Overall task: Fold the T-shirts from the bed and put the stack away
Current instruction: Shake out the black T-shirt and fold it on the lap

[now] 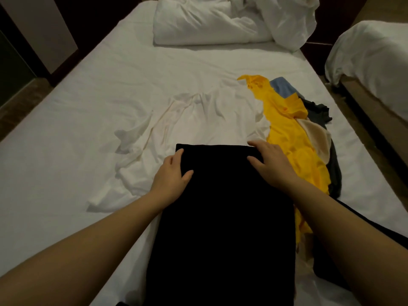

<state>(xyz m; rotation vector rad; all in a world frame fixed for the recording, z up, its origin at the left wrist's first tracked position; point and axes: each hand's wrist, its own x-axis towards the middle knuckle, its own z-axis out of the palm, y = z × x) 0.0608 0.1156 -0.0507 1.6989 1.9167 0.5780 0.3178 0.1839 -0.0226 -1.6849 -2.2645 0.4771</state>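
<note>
Fingers (177, 155) of the left hand (174, 173) lie close together and nearly straight along the left edge of the black shirt (220, 217). Their tips reach its far left corner and the thumb is splayed onto the cloth; from my feed I cannot tell whether the tips tuck under the edge. I see the right hand (270, 162) mirror it at the far right corner, fingers together and flat, thumb spread onto the black fabric. That shirt is folded into a long narrow strip running from the near edge of the bed (77, 120) toward its middle. Its far end overlaps a white shirt (205, 120) lying crumpled on the sheet. Just right of the strip I make out a heap of unfolded clothes (colours are dim in this light). A yellow shirt (287, 140) lies beside the right hand, with beige cloth (315, 138), a grey shirt (320, 109) and a blue shirt (282, 86) past it. A bunched duvet (209, 23) sits at the far end, and a second bed (371, 51) stands to the right.
</note>
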